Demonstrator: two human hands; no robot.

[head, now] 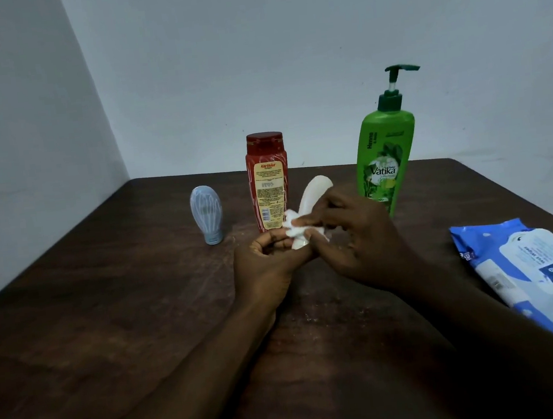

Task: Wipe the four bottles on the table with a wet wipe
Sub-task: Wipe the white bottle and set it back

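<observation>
- White bottle (312, 193): held above the counter (106, 295) at the centre of the scene. It is tilted, with its rounded upper end leaning far and right. Its lower end is covered by the two hands.
- Left hand (267, 261): fingers curled round the lower end of the white bottle, gripping it from the left, near side.
- Right hand (356, 235): fingers and thumb pinch the wet wipe (295, 226) and hold it against the lower part of the white bottle.
- Wet wipe: white and crumpled, lying between the fingertips of both hands and touching the bottle low on its left side.
- Red bottle (268, 179): upright on the counter, just left of the hands and farther away. The dark red cap is on top and a printed label faces the camera. The wipe overlaps its lower right edge in view; contact cannot be determined.
- Blue-grey bottle (206, 213): stands on its cap, rounded end up, left of the red bottle and apart from it.
- Green pump bottle (387, 156): upright, right of the hands on the far side, with a "Vatika" label. The dark green pump nozzle points right. The right hand hides part of its base.
- Wipes pack (542, 280): blue and white, lying flat at the right edge of the counter, nearer than the bottles and well apart from them.
- Counter: dark brown wood with pale scuffs near the hands, set into a corner of pale walls (252, 58).
</observation>
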